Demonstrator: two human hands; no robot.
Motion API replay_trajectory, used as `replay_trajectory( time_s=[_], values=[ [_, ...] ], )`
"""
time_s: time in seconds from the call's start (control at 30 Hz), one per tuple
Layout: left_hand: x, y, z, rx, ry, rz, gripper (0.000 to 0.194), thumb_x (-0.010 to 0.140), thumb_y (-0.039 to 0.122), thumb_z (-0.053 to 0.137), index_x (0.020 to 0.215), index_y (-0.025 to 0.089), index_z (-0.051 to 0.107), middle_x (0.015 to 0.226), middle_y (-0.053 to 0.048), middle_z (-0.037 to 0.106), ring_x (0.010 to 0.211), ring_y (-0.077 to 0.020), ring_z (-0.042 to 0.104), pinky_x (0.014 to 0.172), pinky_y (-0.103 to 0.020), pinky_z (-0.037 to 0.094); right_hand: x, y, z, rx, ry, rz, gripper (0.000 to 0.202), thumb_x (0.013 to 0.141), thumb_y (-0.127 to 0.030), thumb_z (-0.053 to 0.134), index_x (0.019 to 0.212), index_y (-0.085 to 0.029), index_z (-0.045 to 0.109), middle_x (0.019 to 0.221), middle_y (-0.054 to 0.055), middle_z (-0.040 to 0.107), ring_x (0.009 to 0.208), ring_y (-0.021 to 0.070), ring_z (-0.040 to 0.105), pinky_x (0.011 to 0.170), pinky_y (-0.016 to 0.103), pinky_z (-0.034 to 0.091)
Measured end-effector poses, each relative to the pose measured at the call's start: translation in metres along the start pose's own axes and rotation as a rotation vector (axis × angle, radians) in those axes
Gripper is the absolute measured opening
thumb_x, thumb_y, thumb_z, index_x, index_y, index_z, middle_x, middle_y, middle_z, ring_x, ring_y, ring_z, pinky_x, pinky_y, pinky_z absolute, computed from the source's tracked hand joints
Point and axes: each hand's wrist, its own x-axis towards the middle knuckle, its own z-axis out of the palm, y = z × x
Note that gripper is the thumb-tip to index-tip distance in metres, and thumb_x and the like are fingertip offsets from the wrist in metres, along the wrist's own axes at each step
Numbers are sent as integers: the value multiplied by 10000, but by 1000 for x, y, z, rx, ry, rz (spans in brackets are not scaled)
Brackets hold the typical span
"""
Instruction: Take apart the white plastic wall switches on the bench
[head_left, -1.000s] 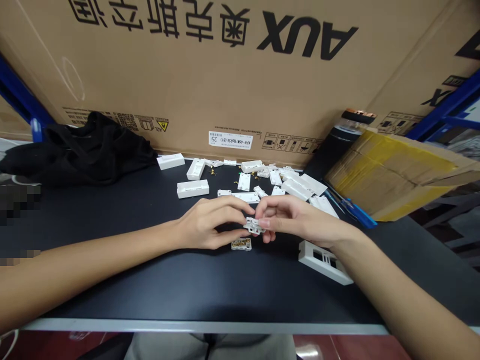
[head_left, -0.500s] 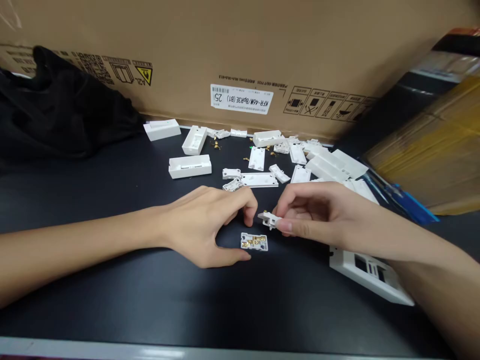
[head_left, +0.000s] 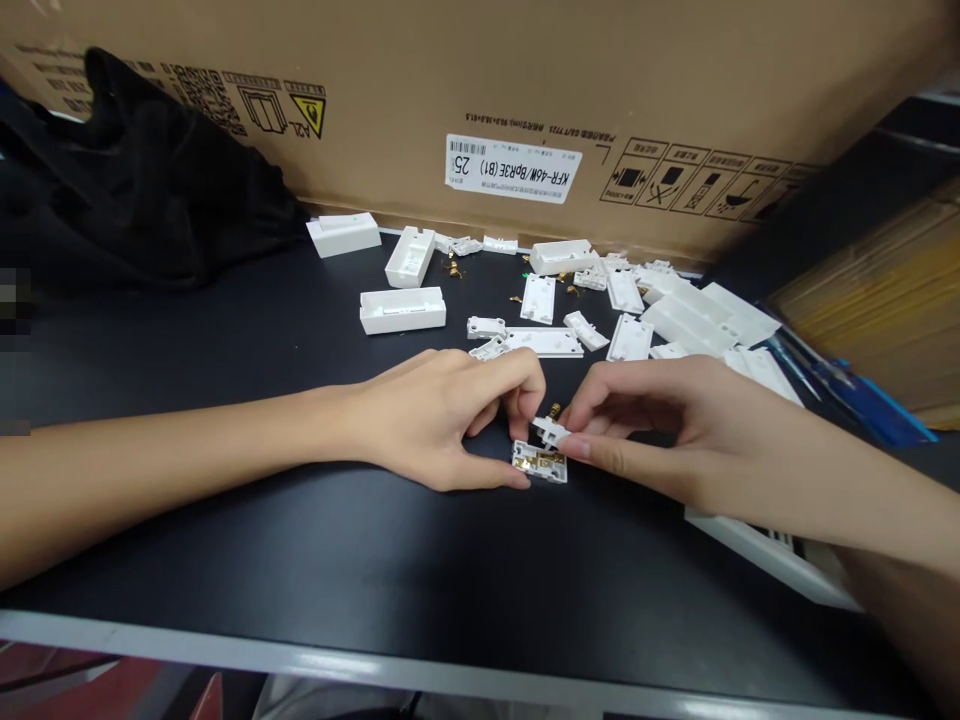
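A small white base with brass contacts [head_left: 539,463] lies on the dark table. My left hand [head_left: 457,420] is closed on its left end, thumb at the near edge and fingertips at the far edge. Pinched between the thumb and fingers of my right hand [head_left: 652,415] is a small white plastic piece [head_left: 551,431], tilted just above the far right part of the base. A brass bit [head_left: 555,410] shows beside that piece, near the fingertips. Whether the piece touches the base cannot be made out.
Behind the hands lie white housings [head_left: 403,310], flat white plates [head_left: 544,342] and brass bits. A cardboard box [head_left: 375,90] stands at the back, black cloth [head_left: 172,200] at the left. A white frame [head_left: 772,560] lies under my right forearm, blue-handled tools [head_left: 885,400] at the right.
The camera view has shifted. My left hand has closed onto the base, where it was spread around it before. The white piece in my right hand has come down closer to the base.
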Motion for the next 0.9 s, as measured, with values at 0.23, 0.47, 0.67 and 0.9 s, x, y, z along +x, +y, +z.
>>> replay_trajectory(
  time_s=[0.23,0.47,0.67,0.9],
  values=[
    [0,-1,0,-26,0,3,413,802,402,779,989,225,456,861,47,649,587,-69,525,537,-205,357,0,4,2,-76,8,-25,229,875,-467,706,844,-240,706,783,27,740,704,184,680,607,283,515],
    [1,-2,0,-46,-16,2,412,799,415,786,978,217,471,904,36,673,594,-65,526,544,-206,363,-2,0,5,-81,22,-14,204,861,-442,723,827,-242,708,761,15,736,670,168,677,585,271,503],
    [2,-2,0,-51,-8,0,428,783,393,806,970,216,465,899,42,682,591,-61,528,538,-200,363,-3,0,7,-88,40,-29,213,856,-445,729,810,-239,704,747,19,735,659,174,675,572,273,493],
    [2,-3,-1,-40,-7,11,399,776,409,807,951,209,510,821,44,640,578,-66,533,533,-203,362,-4,1,10,-165,65,-90,178,874,-427,711,824,-256,703,762,13,747,653,177,678,576,285,486]
  ],
)
